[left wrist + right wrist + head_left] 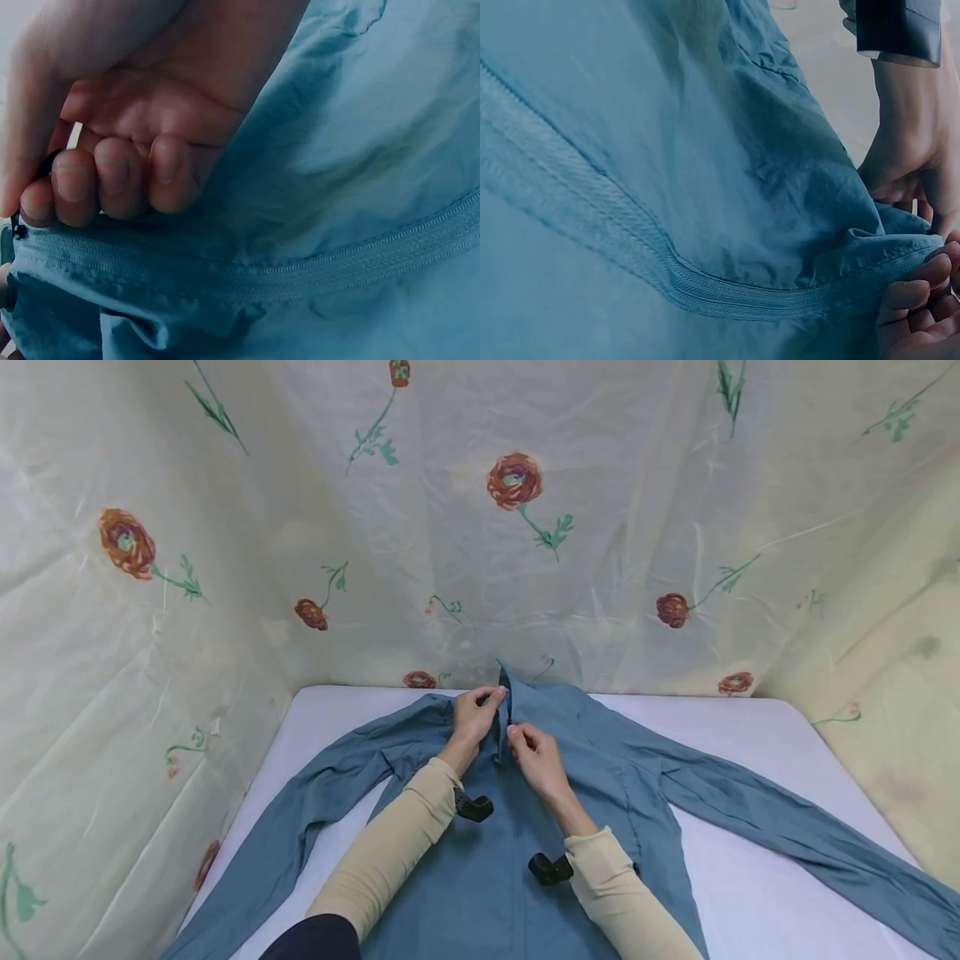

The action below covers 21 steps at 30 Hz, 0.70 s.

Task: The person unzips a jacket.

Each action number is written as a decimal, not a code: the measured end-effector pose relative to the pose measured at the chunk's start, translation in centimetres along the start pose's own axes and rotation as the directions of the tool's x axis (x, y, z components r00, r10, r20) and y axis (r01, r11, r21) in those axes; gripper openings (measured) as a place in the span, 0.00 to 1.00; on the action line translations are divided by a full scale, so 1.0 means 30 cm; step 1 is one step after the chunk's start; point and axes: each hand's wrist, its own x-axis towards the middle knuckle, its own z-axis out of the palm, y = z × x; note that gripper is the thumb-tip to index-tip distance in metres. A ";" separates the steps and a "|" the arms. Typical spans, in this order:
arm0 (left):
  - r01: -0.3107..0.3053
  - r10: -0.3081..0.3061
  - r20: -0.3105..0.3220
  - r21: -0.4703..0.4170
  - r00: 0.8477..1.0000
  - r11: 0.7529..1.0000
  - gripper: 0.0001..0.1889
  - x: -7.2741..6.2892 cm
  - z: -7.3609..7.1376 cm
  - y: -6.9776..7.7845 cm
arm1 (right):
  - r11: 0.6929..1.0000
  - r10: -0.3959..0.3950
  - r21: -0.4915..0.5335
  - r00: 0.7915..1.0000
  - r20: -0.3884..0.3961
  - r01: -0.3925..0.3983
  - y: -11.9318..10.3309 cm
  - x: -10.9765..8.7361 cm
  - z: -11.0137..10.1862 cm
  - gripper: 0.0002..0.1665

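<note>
A blue zip-front jacket [480, 877] lies spread face up, sleeves out to both sides. At its raised collar [517, 689], my left hand [474, 717] pinches the fabric edge between thumb and finger. Just below and to the right, my right hand [538, 758] pinches a small black zipper pull [49, 162], its other fingers curled. The slider [19, 229] sits at the zipper's upper part. From there the zipper [315, 274] runs joined down the front, while the collar edges above it stand apart. My left hand [915, 146] also shows in the right wrist view.
Under the jacket is a white table [738, 735]. Flower-printed cloth [420, 535] hangs behind and on both sides, close to the table's far edge. Black camera mounts [551, 868] stick out from both wrists. The right sleeve in view [780, 827] reaches the frame's edge.
</note>
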 end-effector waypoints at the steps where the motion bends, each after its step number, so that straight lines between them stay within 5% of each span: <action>1: 0.003 -0.003 -0.001 -0.001 1.000 1.000 0.16 0.000 -0.002 -0.002 | 1.000 0.002 -0.002 1.000 0.003 -0.002 0.001 -0.002 0.002 0.23; 14: 0.014 -0.014 -0.014 0.015 1.000 1.000 0.16 0.004 -0.007 -0.012 | 1.000 0.002 -0.030 1.000 0.018 -0.001 -0.008 -0.018 0.004 0.23; 21: 0.012 -0.011 -0.026 0.028 1.000 1.000 0.14 0.006 -0.007 -0.020 | 0.999 0.039 -0.011 0.998 0.054 -0.038 -0.091 -0.054 -0.006 0.21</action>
